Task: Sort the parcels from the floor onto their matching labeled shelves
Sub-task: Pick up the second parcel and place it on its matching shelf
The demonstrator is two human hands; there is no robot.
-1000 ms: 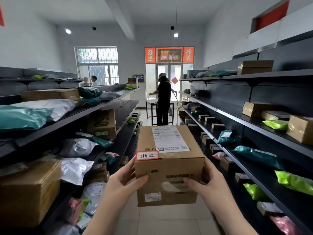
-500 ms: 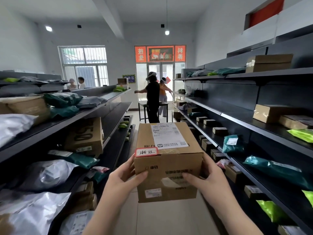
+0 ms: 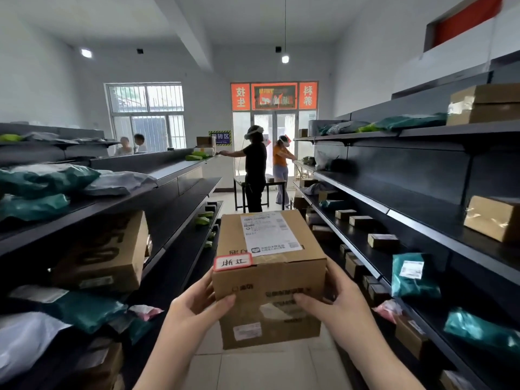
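A person stands in an aisle between two runs of dark shelving and holds a cardboard box [image 3: 270, 277] up in front of the chest, at the centre of the view and clear of the floor. The left hand [image 3: 194, 308] is clamped on the box's near left edge, thumb across the front face and fingers wrapped round the side; the right hand [image 3: 334, 302] grips the near right edge the same way, thumb on the front. On the box top lies a white shipping label [image 3: 270, 233], and at its near left corner sits a small red-bordered sticker [image 3: 233, 262] with handwritten characters. A smaller white label [image 3: 247, 331] sits low on the front face. At 9 o'clock the left shelves [image 3: 180, 192] carry teal and grey mailer bags and a large printed carton [image 3: 104, 254] lying on a middle shelf. At 3 o'clock the right shelves [image 3: 422, 192] hold small brown boxes spaced apart, a teal bag [image 3: 412, 277] standing on a lower shelf, and a big brown box [image 3: 484, 104] on the top shelf. At 12 o'clock, well beyond the box, two people wearing headsets stand beside a dark worktop [image 3: 264, 182] near a glass door with orange signs [image 3: 274, 95] above it. At 11 o'clock a barred window [image 3: 146, 114] lights the back wall, with two more people seated below it.
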